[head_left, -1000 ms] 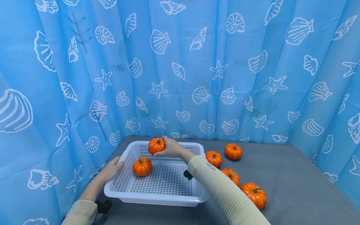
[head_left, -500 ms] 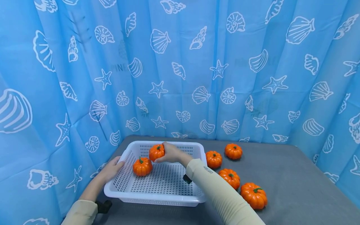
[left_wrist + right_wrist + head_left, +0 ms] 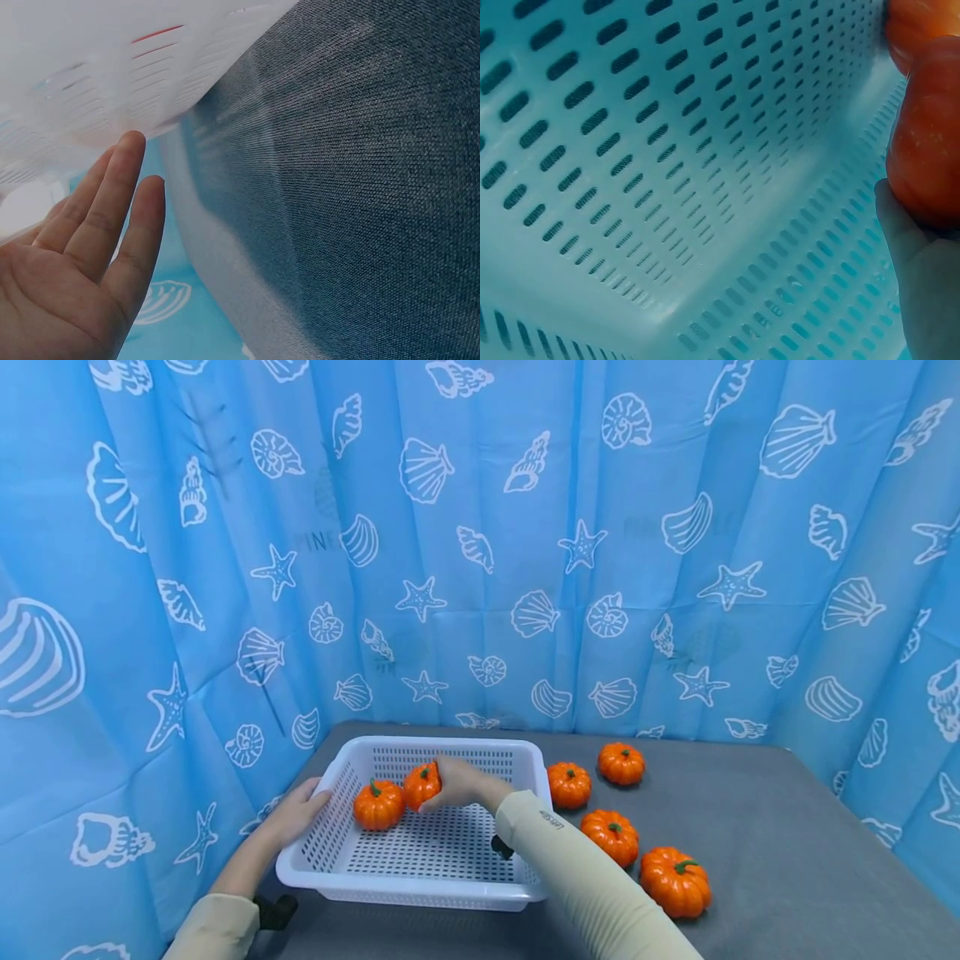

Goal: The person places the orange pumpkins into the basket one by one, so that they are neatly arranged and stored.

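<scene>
My right hand (image 3: 459, 781) grips a small orange pumpkin (image 3: 422, 786) low inside the white basket (image 3: 412, 889). Just left of it sits a second pumpkin (image 3: 378, 805), its green stem up; the two look to be touching. In the right wrist view, my thumb lies along the near side of the held pumpkin (image 3: 926, 142). My left hand (image 3: 296, 814) holds the basket's left rim, thumb over the top. Seen from the left wrist, this hand's fingers (image 3: 97, 217) reach up, rather straight, against the outside of the basket wall (image 3: 142, 67); the thumb is hidden there.
Right of the basket, on the grey table (image 3: 780, 843), stand several more pumpkins: one at the back (image 3: 622, 764), one beside the basket (image 3: 569, 785), one nearer (image 3: 611, 837) and one in front (image 3: 676, 882). A blue shell-patterned curtain (image 3: 480, 568) hangs behind and to the left.
My right hand has lowered the pumpkin from above the basket's back wall down to beside the other pumpkin, shifting slightly right. My left hand and the basket have stayed put.
</scene>
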`<state>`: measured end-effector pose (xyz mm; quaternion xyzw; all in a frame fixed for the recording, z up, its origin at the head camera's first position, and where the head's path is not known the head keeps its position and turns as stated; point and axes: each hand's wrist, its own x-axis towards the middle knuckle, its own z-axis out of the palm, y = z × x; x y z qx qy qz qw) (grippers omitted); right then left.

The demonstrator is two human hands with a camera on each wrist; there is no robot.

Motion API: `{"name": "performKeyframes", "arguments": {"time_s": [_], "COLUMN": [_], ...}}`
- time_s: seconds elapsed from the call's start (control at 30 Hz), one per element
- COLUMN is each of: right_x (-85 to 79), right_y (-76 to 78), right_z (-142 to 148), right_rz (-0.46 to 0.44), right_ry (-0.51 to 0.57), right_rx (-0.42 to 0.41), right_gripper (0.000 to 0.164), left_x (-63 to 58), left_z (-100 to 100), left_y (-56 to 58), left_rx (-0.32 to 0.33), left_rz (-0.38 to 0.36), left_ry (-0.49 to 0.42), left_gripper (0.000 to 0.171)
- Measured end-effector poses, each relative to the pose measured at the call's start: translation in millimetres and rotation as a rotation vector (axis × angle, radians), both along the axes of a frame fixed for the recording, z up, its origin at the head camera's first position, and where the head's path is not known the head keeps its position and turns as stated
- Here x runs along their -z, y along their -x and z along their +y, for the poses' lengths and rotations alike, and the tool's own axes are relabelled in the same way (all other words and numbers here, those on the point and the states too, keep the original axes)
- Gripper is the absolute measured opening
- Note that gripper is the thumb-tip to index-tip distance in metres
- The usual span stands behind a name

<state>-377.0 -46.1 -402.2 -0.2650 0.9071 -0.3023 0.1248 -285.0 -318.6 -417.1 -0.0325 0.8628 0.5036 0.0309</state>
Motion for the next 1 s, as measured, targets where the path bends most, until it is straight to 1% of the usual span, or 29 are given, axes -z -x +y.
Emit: {"name": "performKeyframes", "arguments": {"time_s": [0.17,0.33,0.4,0.47,0.53,0.63,0.8,1.0], "right_x": [6.5,11.5,12.4,12.7,13.3,14.6,17.8,19.5], "right_y": [2.9,4.8,4.8,4.0,2.6,0.3,-0.3,-0.3], "right_z": [-2.5,-3.7,-3.7,-3.8,-4.1,-4.9,-6.4,-7.0], "right_rz": [-0.012,0.003,0.006,0.007,-0.006,-0.026,-0.049,-0.067], "right_ry": [-0.057,-0.097,-0.107,-0.122,-0.136,-0.154,-0.144,-0.127], "right_rx": [0.029,0.009,0.007,0.014,0.021,0.033,0.051,0.071], "right_gripper": [0.07,0.067,0.07,0.077,0.083,0.087,0.085,0.09], "left_x": [-1.0,-2.3,-2.9,-3.2,-3.3,-3.3,-3.5,-3.7], "left_z": [-0.9,-1.3,-0.9,-0.3,0.3,1.0,1.5,1.4], "left_y": [0.0,0.9,0.8,0.4,-0.5,-2.0,-2.6,-0.7], "left_rx": [0.004,0.005,0.005,0.001,0.0,0.002,0.002,0.003], "left_rz": [0.003,-0.001,-0.004,-0.009,-0.012,-0.015,-0.017,-0.016], "left_ry": [-0.007,-0.011,-0.015,-0.018,-0.019,-0.023,-0.027,-0.022], "left_gripper": [0.049,0.049,0.05,0.051,0.052,0.052,0.052,0.051]}}
